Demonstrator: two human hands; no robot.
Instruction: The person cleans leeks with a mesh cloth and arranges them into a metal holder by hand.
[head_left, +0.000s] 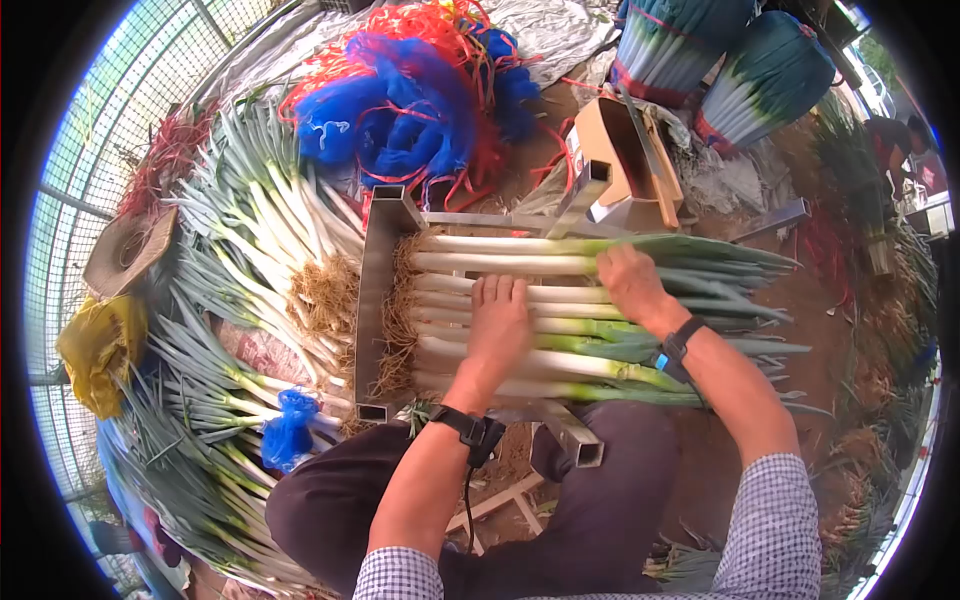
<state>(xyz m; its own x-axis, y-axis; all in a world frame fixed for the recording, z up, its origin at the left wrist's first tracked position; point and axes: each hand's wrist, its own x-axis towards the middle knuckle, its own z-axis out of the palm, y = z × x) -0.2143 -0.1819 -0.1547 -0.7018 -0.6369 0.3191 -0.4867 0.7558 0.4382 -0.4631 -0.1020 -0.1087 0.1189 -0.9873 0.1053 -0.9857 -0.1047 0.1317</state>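
Observation:
A row of leeks (pixel 560 360) lies side by side on a metal frame, their roots against an upright metal plate (pixel 377 300) and their green leaves pointing right. My left hand (pixel 500 318) rests on the white stems near the middle, its fingers curled over them; whether it grips one is hidden. Farther right and slightly higher, my right hand (pixel 632 280) has its fingers bent around a leek where white turns to green. Both wrists carry dark bands.
Loose leeks (pixel 270 200) are heaped at the left, beside a straw hat (pixel 128 250) and yellow bag (pixel 103 350). Blue netting (pixel 390 110) lies above. A cardboard box (pixel 607 150), a long blade (pixel 645 135) and wrapped bundles (pixel 765 85) stand upper right. Another person (pixel 925 160) is at far right.

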